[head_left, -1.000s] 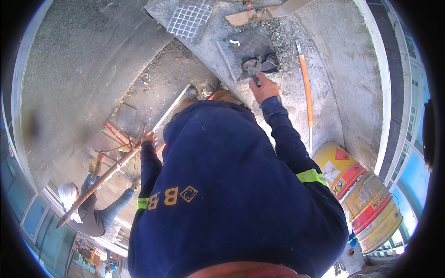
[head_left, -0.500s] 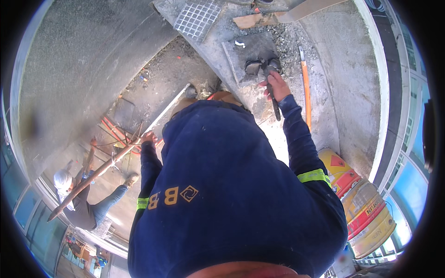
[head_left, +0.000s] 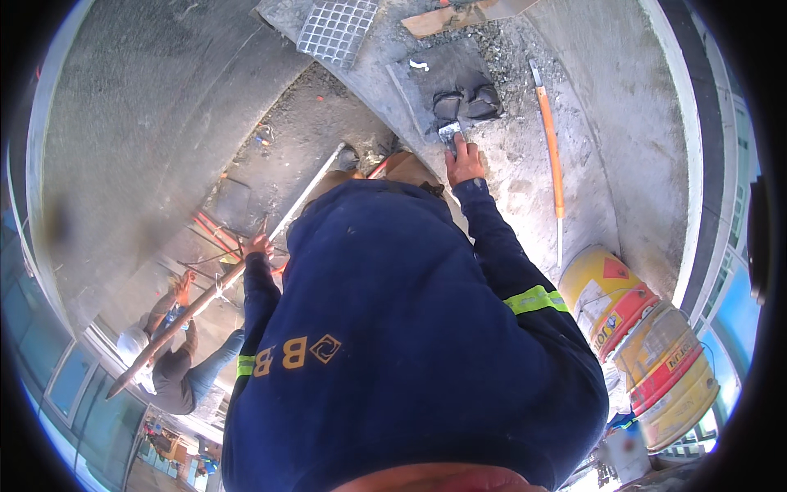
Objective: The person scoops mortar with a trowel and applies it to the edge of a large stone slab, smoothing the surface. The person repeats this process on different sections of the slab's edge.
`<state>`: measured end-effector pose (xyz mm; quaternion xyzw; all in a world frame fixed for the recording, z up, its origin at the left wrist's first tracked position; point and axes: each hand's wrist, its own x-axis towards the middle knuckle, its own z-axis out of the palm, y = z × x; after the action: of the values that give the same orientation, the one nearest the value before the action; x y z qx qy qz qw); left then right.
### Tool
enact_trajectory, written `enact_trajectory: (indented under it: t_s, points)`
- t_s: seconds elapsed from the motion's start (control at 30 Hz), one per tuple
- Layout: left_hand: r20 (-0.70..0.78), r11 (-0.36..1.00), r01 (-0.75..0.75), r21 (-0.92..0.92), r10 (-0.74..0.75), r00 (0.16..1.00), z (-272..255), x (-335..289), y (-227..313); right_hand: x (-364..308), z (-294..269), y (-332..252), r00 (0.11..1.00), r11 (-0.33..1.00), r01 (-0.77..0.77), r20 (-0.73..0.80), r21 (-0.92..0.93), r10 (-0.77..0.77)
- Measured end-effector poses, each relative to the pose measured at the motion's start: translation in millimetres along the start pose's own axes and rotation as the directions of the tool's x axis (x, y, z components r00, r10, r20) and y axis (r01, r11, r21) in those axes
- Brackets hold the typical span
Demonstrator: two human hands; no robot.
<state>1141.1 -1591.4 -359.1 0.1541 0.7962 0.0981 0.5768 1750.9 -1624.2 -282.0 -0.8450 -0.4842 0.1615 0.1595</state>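
My right hand (head_left: 466, 162) is closed around a small tool with a flat pale-grey end (head_left: 449, 131); its handle is mostly hidden by my fingers. Just beyond lies a dark board (head_left: 447, 66) bearing split lumps of dark, smooth paste (head_left: 467, 105), and the tool's end is at the board's near edge. My left hand (head_left: 259, 244) grips a long pole beside my hip. The pole's brown wooden part (head_left: 176, 324) slants toward the lower left, and a thin pale length (head_left: 307, 189) runs up past my legs.
An orange-sleeved rod (head_left: 549, 143) lies on the dusty slab at right. Stacked yellow-and-red pails (head_left: 656, 353) stand behind it. A white grating (head_left: 338, 31) and a wooden plank (head_left: 459, 16) lie at the far side. Another person (head_left: 168, 369) works at lower left near orange tubes (head_left: 215, 232).
My right hand has moved nearer and left, off the paste; the tool's dark handle no longer sticks out toward me. My left hand stays on the pole. The other person's hands have shifted.
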Motion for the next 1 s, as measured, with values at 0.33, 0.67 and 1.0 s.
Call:
enact_trajectory:
  t_s: [0.33,0.67,1.0]
  points:
    - [0.097,0.991,-0.118,-0.059,0.123,0.988,-14,33,29,-18,-73,-11,0.973,0.994,-0.110,0.207,0.014,0.104]
    - [0.009,0.996,0.038,-0.078,-0.037,0.999,20,17,5,19,-140,-60,0.657,-0.100,-0.752,0.733,0.651,-0.176]
    - [0.008,0.976,0.036,-0.213,-0.035,0.999,18,22,-84,109,-103,-78,0.936,0.886,0.320,0.259,-0.335,-0.240]
